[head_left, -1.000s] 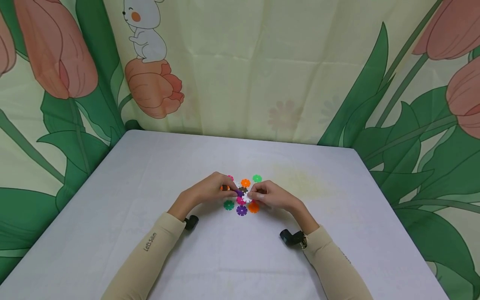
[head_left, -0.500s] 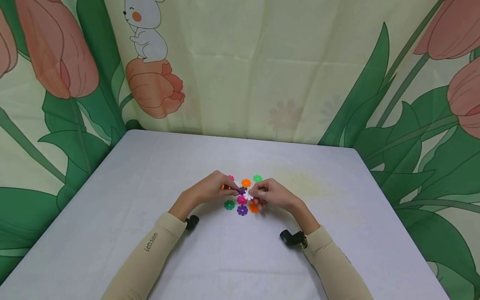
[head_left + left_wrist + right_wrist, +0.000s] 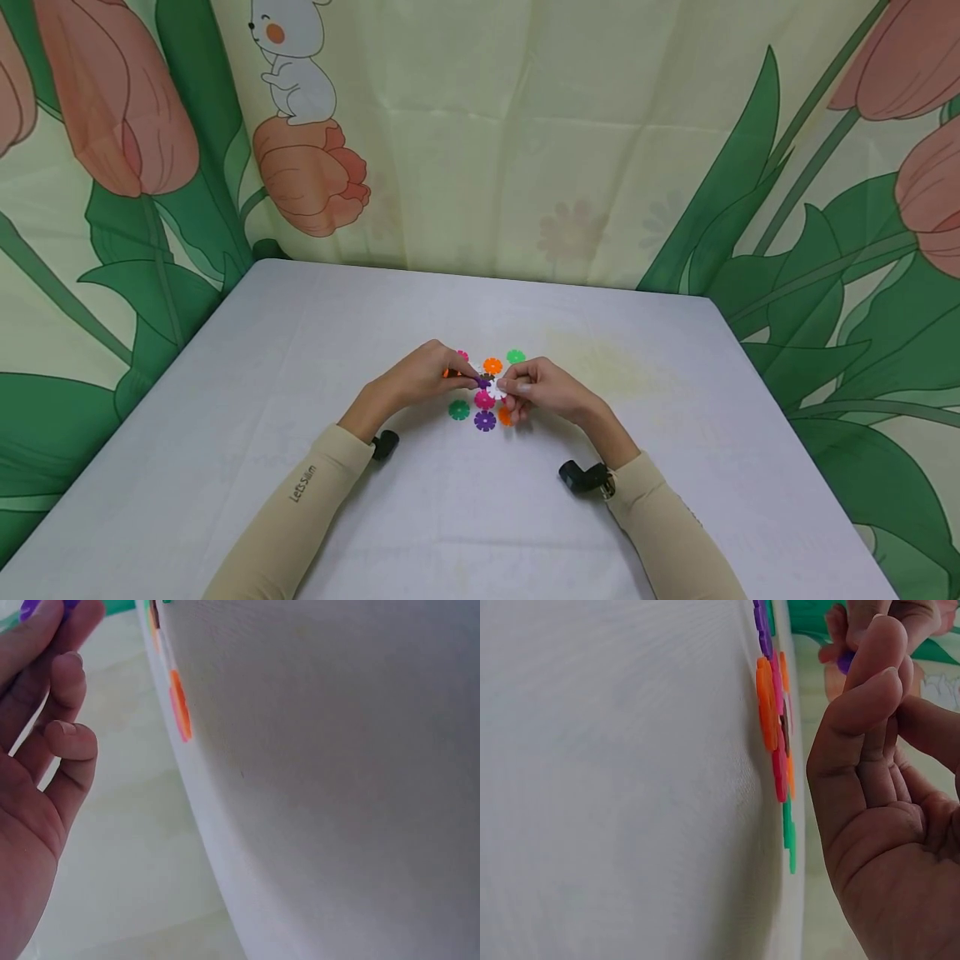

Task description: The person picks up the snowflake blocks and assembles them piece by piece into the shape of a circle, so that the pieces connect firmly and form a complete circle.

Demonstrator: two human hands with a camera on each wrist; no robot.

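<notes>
Over the middle of the table, my left hand [image 3: 423,375] pinches a purple notched snowflake disc [image 3: 483,383] between thumb and fingertips. The same purple disc [image 3: 49,607] shows at the top edge of the left wrist view. Facing it, my right hand [image 3: 551,387] pinches a white snowflake disc [image 3: 496,391] by its edge. Both discs meet or overlap in the head view; whether they are slotted together I cannot tell. In the right wrist view, the right hand's fingers [image 3: 859,712] hide the white disc, and a bit of purple [image 3: 845,661] shows behind them.
Loose discs lie under and around the hands: green [image 3: 459,410], purple [image 3: 485,421], pink [image 3: 484,400], orange [image 3: 492,366], light green [image 3: 515,357] and several others, some partly covered. A white cloth [image 3: 480,517] covers the table; a printed curtain [image 3: 510,150] hangs behind.
The purple disc has turned more edge-on beside the white one. My right hand has risen slightly, its lower fingers now covering part of the orange disc. The left hand has barely moved.
</notes>
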